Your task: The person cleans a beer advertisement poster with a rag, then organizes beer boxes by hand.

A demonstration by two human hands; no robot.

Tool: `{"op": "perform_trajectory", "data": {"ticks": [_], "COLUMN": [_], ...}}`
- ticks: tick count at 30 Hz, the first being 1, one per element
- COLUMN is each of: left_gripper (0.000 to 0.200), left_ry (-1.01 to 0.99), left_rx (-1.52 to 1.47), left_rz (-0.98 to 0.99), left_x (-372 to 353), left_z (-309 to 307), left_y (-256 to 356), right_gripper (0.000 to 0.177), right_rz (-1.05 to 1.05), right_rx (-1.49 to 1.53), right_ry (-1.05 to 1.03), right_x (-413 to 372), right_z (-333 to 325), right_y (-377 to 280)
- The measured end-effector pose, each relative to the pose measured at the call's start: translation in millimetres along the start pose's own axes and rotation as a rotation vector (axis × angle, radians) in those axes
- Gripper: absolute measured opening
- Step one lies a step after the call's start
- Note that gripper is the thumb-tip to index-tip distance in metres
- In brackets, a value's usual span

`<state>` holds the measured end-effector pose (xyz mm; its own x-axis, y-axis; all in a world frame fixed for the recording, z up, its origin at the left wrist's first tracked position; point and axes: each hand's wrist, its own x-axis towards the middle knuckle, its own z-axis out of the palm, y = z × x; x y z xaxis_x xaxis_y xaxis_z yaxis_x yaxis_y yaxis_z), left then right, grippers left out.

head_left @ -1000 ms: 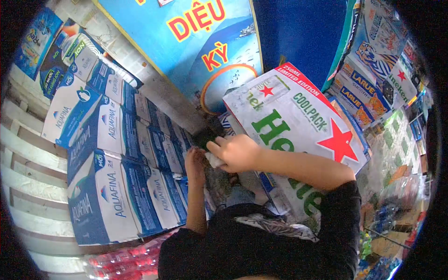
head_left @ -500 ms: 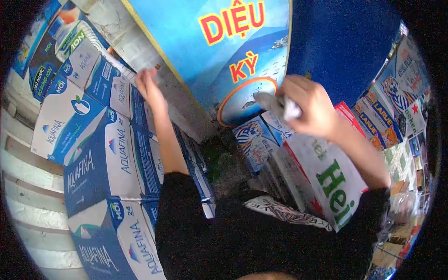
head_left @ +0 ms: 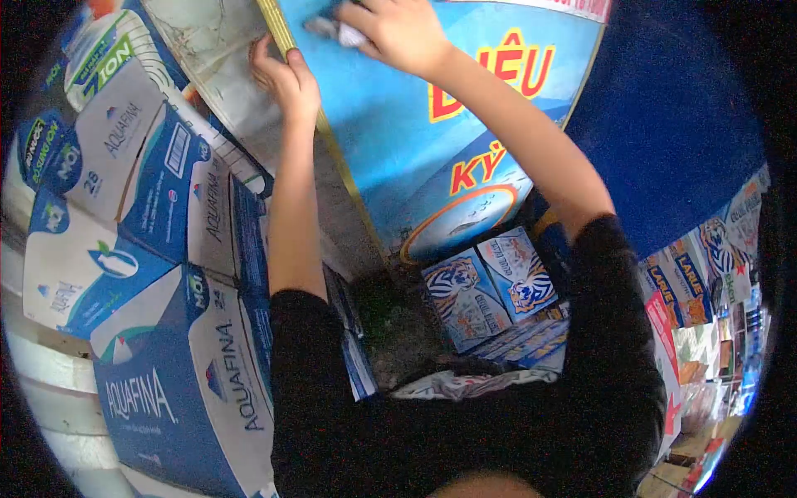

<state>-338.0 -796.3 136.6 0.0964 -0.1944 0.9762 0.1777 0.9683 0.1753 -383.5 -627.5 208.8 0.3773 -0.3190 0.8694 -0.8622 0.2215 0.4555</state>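
Head view, 1 camera only.

- Right hand [head_left: 398, 33]: raised to the top of the frame, fingers curled down onto a small white cloth [head_left: 339, 33]. Cloth is bunched under the fingertips and pressed flat to the upper part of the blue sign board [head_left: 415, 158].
- Left hand [head_left: 290, 79]: fingers wrapped round the board's yellow edge strip [head_left: 332, 158], thumb side toward the pale wall [head_left: 216, 41] behind. Grip looks closed on the edge; nothing else in this hand.
- Board leans tilted, with red and yellow lettering on its face. Its lower end drops behind the tiger-print cartons [head_left: 490, 290].
- Aquafina cartons [head_left: 166, 390] are stacked along the person's left, close beside the left forearm. Larue cartons [head_left: 689, 286] sit at far right, well apart from both hands.

Judgement: step in hand reads as wiping the board face, cloth at the top left corner, with most of the panel below it uncovered.

Next move calls for: the left hand's brace on the edge to hold, even pressure through the cloth, and the stroke carried down or across without tipping the board onto the cartons.
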Motion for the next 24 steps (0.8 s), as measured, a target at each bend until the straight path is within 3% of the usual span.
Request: {"op": "perform_trajectory", "data": {"ticks": [1,3,6,10,14,15,16,18,20,22,24], "left_gripper": [0.041,0.041,0.040,0.041,0.044,0.044,0.043,0.042,0.041,0.040,0.040], "left_ry": [0.001,0.010,0.009,0.016,0.023,0.026,0.024,0.011,0.018,0.019,0.005], "left_rx": [-0.031,-0.056,-0.070,-0.086,-0.067,-0.065,-0.077,-0.083,-0.058,-0.082,-0.107], "left_rz": [0.004,0.004,0.007,0.020,0.032,0.034,0.028,0.008,0.013,0.031,0.030], "left_x": [1,1,1,-1,1,3,3,-1,1,4,1], "left_z": [0,2,3,1,3,3,3,1,2,4,3], "left_y": [0,-2,-5,-3,-2,-2,-2,0,0,-2,-3], "right_gripper": [0.021,0.020,0.022,0.024,0.023,0.034,0.034,0.031,0.017,0.016,0.022], "right_rz": [-0.002,0.205,0.273,0.197,0.071,0.137,0.168,0.225,0.312,0.337,0.361], "right_rx": [0.004,0.071,-0.034,-0.020,-0.091,-0.077,-0.155,-0.155,-0.013,0.016,-0.070], "right_ry": [-0.002,0.092,0.028,-0.063,-0.088,-0.096,-0.021,-0.027,0.098,0.149,0.016], "right_x": [-1,-16,-60,-135,-122,-100,-76,-31,1,-26,-78], "right_z": [18,52,76,73,74,68,68,64,59,72,83], "right_y": [-3,-12,-26,-46,-27,-21,-14,-6,-9,-17,-38]}}
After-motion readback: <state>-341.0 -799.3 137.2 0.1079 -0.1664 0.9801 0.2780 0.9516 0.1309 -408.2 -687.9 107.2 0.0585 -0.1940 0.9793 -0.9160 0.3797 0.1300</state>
